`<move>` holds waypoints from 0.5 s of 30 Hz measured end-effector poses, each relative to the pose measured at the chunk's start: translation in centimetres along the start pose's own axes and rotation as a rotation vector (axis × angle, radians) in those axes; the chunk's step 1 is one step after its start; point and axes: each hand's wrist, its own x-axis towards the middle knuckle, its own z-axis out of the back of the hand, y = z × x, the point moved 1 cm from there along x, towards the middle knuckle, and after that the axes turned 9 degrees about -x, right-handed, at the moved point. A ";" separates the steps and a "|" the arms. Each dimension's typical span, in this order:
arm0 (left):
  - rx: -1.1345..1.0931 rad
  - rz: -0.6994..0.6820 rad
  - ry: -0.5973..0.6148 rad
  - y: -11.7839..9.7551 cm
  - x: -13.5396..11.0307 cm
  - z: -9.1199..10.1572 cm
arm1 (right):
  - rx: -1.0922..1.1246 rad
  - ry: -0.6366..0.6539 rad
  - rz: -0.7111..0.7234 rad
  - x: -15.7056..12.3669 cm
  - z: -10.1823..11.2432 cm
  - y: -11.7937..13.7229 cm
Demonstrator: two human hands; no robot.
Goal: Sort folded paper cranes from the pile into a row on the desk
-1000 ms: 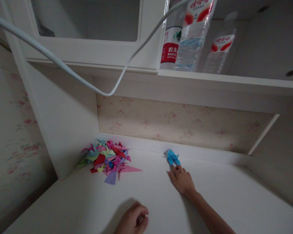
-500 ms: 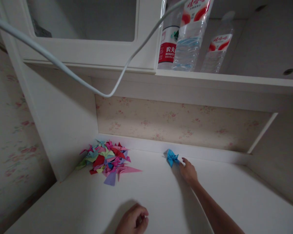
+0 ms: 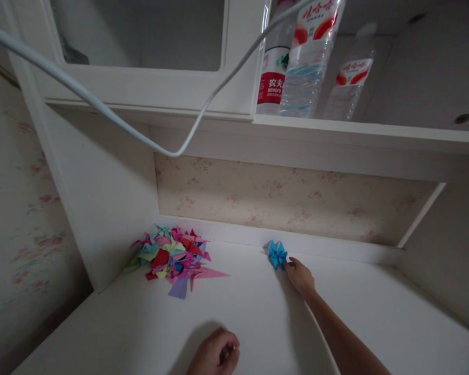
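Blue folded paper [image 3: 277, 255], shaped like a paper crane, sits on the white desktop close to the back ledge. My right hand [image 3: 300, 277] reaches in from the right, thumb and forefinger closed at its lower right edge. How much paper lies between the fingertips is hard to see. My left hand [image 3: 217, 353] rests low in the middle, fingers curled towards the thumb, with nothing visible in it. A heap of paper cranes [image 3: 175, 255] in pink, red, purple, green and yellow lies at the back left, apart from both hands.
A white cable [image 3: 174, 154] hangs across the upper view in front of the cabinet [image 3: 140, 86]. Plastic bottles [image 3: 305, 78] stand on the open shelf [image 3: 355, 127] above the desk. A side panel [image 3: 113, 208] bounds the desktop on the left.
My right forefinger has come down to the blue paper. The paper has turned and now shows two upright points. My left hand stays put; the view has shifted slightly.
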 end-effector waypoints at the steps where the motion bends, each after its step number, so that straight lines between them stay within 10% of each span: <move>1: -0.005 0.002 0.000 -0.1 0.0 0.0 | 0.021 -0.006 0.004 -0.2 0.2 0.0; 7: -0.077 0.050 -0.041 -0.6 -0.4 0.0 | 0.141 -0.051 0.038 -4.5 2.1 -0.4; 15: -0.261 0.187 -0.111 -1.5 -1.5 -0.5 | 0.496 0.199 0.210 -20.0 2.3 -1.2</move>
